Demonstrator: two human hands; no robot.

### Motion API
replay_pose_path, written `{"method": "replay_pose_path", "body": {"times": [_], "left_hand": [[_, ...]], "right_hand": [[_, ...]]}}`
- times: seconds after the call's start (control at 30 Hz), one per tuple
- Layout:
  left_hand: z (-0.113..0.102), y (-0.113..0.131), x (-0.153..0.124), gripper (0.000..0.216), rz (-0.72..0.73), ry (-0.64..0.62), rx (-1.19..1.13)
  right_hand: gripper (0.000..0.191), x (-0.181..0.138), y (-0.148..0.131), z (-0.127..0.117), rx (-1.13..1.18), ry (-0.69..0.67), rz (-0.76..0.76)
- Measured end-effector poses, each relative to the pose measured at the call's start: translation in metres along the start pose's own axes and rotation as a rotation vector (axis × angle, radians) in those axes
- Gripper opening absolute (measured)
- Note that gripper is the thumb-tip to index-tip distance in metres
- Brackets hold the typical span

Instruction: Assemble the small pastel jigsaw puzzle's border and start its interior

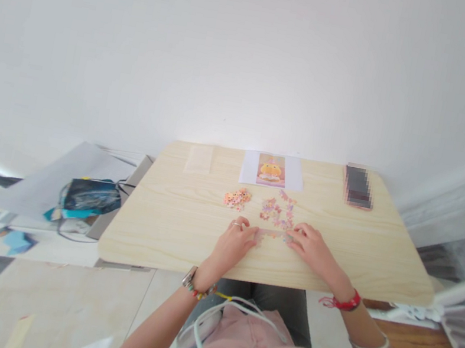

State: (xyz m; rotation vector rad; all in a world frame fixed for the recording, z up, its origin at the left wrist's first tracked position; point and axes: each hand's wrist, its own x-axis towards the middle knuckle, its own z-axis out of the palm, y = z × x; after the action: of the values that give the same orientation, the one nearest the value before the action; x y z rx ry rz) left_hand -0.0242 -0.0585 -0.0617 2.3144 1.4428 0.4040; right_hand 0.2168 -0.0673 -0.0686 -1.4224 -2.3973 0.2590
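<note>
puzzle strip (274, 235): lies on the bench (170, 223), between my two hands.
left hand (232, 245): fingers curled, tips on the strip's end; I cannot tell if it pinches.
right hand (311, 249): open, fingertips on the other end.
loose pieces (237, 197): just beyond the left hand.

My left hand (236, 241) and right hand (312, 248) rest near the front edge of the desk (160, 227). A short row of joined puzzle pieces (273, 235) fills the gap between my fingertips. Straight ahead of my left hand lies a small heap of pieces (237, 197). Ahead of my right is a looser scatter (278, 209), and a narrow lane of bare wood runs between the two. Beyond them a picture sheet (272, 170) lies at the far edge, a phone (358, 187) in the far right corner and a pale slip (199, 159) at the far left. Wide bare wood opens outward of either hand. The wall (254, 52) closes the far side.
</note>
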Motion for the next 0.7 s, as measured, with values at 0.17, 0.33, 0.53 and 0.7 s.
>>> {"method": "replay_pose_path", "body": {"times": [0.17, 0.33, 0.53, 0.7], "left_hand": [[0.002, -0.002, 0.0, 0.028, -0.009, 0.0, -0.025], [0.005, -0.006, 0.003, 0.029, -0.01, 0.039, -0.066], [0.005, -0.009, 0.004, 0.027, 0.016, 0.123, -0.074], [0.002, -0.01, 0.0, 0.027, -0.002, 0.122, -0.063]], "right_hand": [[0.023, 0.002, 0.003, 0.0, 0.025, 0.02, -0.019], [0.021, 0.021, 0.002, -0.013, 0.069, 0.042, -0.045], [0.019, 0.074, -0.01, -0.009, -0.056, 0.055, 0.007], [0.02, 0.103, -0.02, 0.017, -0.18, 0.07, 0.075]]}}
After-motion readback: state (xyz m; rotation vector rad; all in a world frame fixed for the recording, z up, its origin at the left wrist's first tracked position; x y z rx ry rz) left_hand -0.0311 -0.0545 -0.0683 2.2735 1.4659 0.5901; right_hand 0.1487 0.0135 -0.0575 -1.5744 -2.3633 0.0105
